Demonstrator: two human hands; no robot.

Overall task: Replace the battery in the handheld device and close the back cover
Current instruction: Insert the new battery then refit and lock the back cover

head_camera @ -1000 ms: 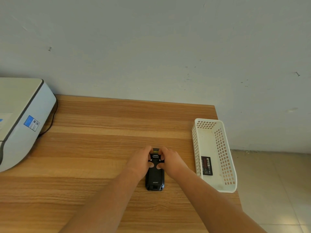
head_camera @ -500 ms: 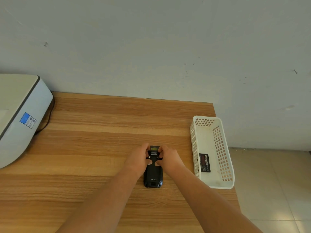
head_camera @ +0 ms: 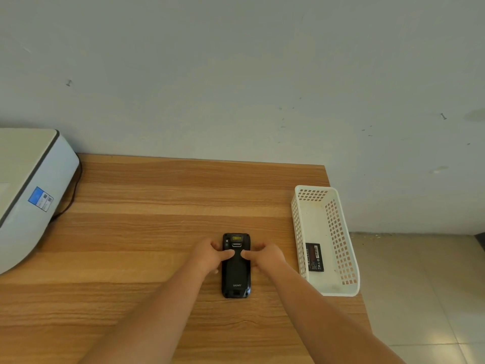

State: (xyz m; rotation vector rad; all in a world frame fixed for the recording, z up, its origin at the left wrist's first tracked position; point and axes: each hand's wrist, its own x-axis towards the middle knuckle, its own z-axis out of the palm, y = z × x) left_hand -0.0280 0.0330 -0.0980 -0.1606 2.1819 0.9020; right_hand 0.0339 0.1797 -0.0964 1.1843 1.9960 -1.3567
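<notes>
Far left, a white machine with rounded corners, smooth plastic casing and a blue label sits at the edge of the surface, a dark cable trailing behind it. The surface itself is wood-grain laminate, warm brown with long horizontal streaks, set against a plain pale wall with a few scuffs. Moving in, the left hand is curled against the left side of the handheld device, thumb laid flat across the back cover. The device is a matte black slab, oblong with rounded corners, lying face down on the surface; its long axis runs away from the person toward the wall, the scanner window end pointing at the wall and the end with the small printed logo nearest the person. The back cover looks seated flush, smooth and slightly textured. Now the right hand mirrors the left, fingers cupping the right side, thumb pressing down beside the other thumb; both hands are clamped on the device, thumbs almost meeting at its middle. Further right, near the surface's edge, sits a white plastic basket, long and narrow with perforated lattice walls, and flat on its floor lies a dark rectangular battery with a red-marked label.
</notes>
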